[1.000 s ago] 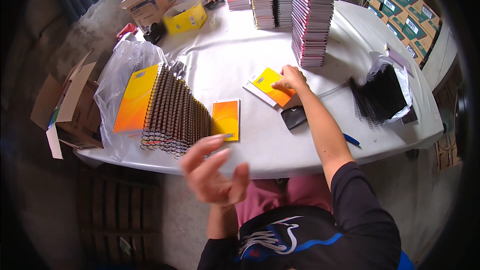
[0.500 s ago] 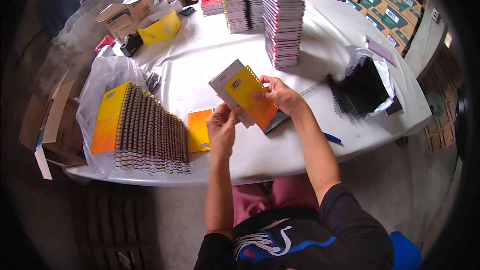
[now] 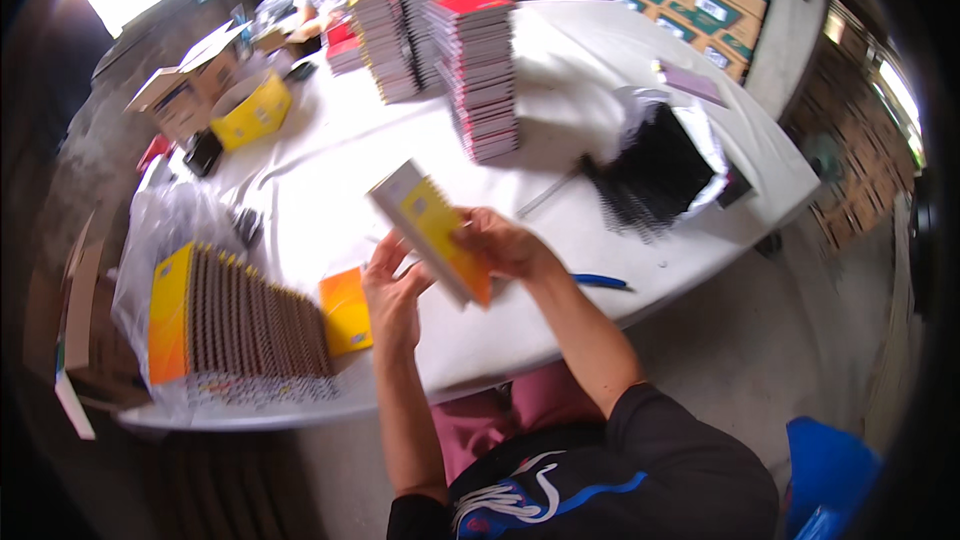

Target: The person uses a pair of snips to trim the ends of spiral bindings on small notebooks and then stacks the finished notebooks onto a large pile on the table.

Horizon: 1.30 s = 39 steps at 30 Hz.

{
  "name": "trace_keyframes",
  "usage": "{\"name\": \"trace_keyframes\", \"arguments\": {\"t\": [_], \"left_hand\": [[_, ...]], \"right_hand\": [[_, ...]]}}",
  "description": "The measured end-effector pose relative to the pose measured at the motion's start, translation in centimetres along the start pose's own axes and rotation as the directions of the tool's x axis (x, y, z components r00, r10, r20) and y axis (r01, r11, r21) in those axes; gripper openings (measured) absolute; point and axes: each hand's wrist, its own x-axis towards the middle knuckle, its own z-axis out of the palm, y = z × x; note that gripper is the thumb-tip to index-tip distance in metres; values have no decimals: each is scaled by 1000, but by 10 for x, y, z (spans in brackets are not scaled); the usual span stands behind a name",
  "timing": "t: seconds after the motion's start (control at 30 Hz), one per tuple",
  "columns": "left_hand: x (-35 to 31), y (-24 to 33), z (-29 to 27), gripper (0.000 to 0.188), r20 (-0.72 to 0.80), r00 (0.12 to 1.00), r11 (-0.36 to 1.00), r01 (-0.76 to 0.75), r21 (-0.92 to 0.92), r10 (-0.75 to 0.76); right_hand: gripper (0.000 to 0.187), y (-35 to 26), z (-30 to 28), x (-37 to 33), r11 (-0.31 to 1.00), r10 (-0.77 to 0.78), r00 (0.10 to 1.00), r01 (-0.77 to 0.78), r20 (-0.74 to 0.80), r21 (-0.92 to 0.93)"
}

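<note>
Fingers of the right hand were closed on the yellow and orange book, which was held up in the middle of the frame, over the white table. By the left hand, with fingers bent, its left edge was met; whether it was pinched could not be told. Page straightening seemed to be the step in hand; next, even edges and a firm hold seemed to be needed.
</note>
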Motion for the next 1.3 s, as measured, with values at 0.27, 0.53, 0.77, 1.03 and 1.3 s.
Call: {"name": "trace_keyframes", "arguments": {"t": [0.27,0.53,0.77,1.03,1.3], "left_hand": [[1,8,10,81,81,989,989,-115,-94,123],[-4,23,21,75,264,902,940,-336,-65,341],[-3,14,12,59,231,902,900,-278,-334,365],[-8,4,30,53,89,971,892,-164,-422,221],[-8,-3,31,12,102,973,904,-149,-402,205]], "right_hand": [[42,-10,2,-20,992,-13,994,0,-104,-126],[52,2,4,-25,996,41,995,-48,-86,-81],[49,12,19,-33,972,-55,997,40,60,230],[45,14,13,-38,956,-174,985,164,20,243],[42,17,-1,-46,906,-153,987,124,40,404]]}}
